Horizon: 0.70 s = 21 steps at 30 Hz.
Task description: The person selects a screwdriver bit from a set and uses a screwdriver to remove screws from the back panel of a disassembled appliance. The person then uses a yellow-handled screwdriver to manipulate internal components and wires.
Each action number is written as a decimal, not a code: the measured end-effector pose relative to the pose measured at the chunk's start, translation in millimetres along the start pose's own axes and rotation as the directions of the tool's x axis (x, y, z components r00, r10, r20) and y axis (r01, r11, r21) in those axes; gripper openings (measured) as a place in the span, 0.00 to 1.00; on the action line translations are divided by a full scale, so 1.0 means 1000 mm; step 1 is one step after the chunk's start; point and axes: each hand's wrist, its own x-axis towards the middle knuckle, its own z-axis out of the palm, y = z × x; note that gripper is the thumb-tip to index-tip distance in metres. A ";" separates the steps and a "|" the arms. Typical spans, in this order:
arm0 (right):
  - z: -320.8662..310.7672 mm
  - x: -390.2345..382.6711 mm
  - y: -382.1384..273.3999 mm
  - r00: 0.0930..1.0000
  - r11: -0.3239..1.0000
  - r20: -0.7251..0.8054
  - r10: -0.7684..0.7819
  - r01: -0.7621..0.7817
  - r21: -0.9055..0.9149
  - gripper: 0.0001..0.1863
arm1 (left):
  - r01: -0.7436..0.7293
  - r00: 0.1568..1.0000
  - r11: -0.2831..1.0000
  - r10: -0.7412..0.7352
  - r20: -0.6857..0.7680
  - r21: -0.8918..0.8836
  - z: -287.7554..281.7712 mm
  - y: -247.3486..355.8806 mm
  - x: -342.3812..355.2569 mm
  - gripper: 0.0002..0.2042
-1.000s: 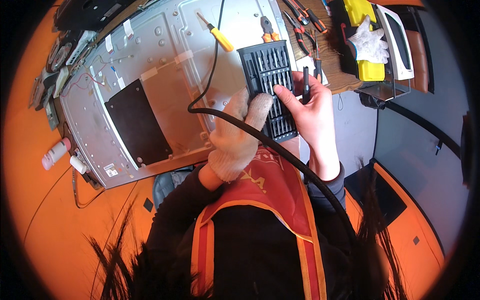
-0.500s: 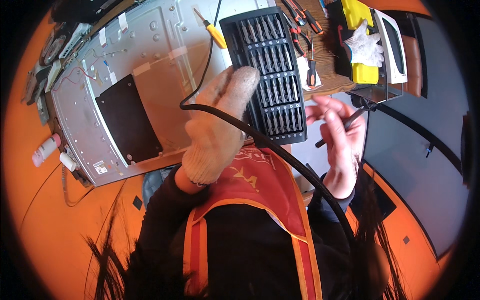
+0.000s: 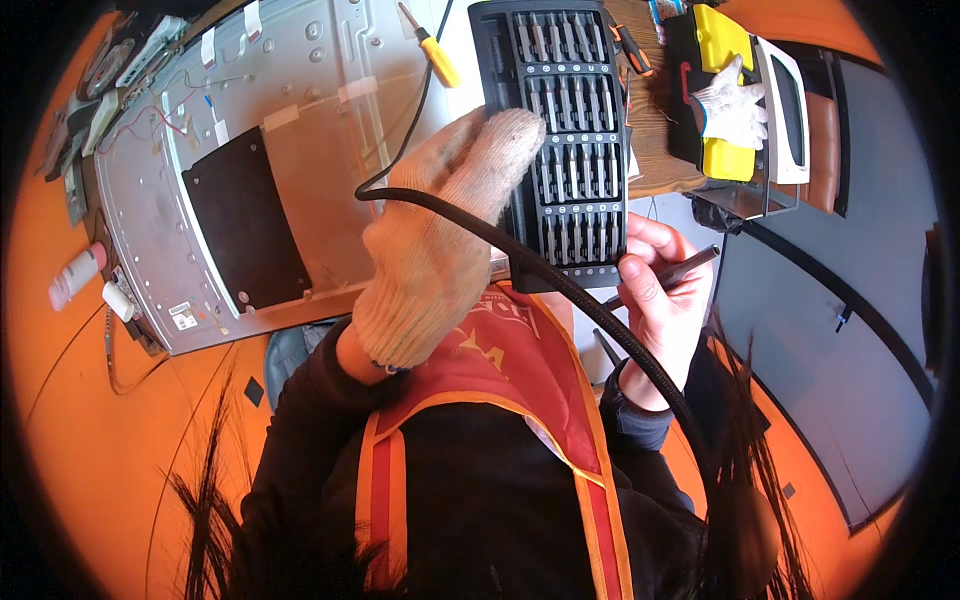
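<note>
— What is on the left?
— A large silver metal panel (image 3: 290, 85), bearing a dark rectangular sheet (image 3: 245, 220). A pale pink bottle (image 3: 78, 277) stands out at the far left.
— Top centre?
— A yellow-handled screwdriver (image 3: 439, 61).
— And the right?
— A white glove (image 3: 732, 102) draped over a black-and-yellow toolbox (image 3: 728, 158), near brown wooden tabletop (image 3: 655, 150).

Desk (image 3: 652, 140): brown wood, bare strip showing right of centre, narrow sliver at upper left. Large grey metal panel (image 3: 290, 90) lies across the left part, covering much of the wood; dark rectangular sheet (image 3: 245, 225) on its face. Yellow-handled screwdriver (image 3: 438, 62) lies toward the panel's right side, blade to upper left. Orange-and-black tool handle (image 3: 632, 50) on bare wood, rest of tool hidden. Right end: black-and-yellow toolbox (image 3: 722, 158), pale glove (image 3: 730, 110) on top. Mixed parts (image 3: 90, 125) heaped beyond panel's left edge; support unclear.
</note>
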 end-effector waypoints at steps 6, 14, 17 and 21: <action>-0.002 0.000 0.001 1.000 0.999 -0.026 -0.008 0.007 -0.048 0.20 | -0.008 1.000 1.000 0.008 -0.022 -0.012 0.001 -0.002 0.002 0.11; -0.001 0.000 0.000 1.000 0.999 -0.029 0.003 -0.004 -0.046 0.20 | -0.026 1.000 0.999 0.027 -0.012 0.024 -0.003 0.000 0.004 0.11; 0.000 0.000 0.001 0.999 0.999 -0.033 -0.012 0.010 -0.044 0.19 | -0.007 1.000 1.000 0.007 0.005 -0.022 -0.003 -0.001 0.004 0.11; 0.003 0.000 0.000 0.999 0.998 -0.039 -0.007 0.005 -0.055 0.19 | 0.006 1.000 1.000 -0.006 0.009 -0.008 -0.003 0.001 0.002 0.10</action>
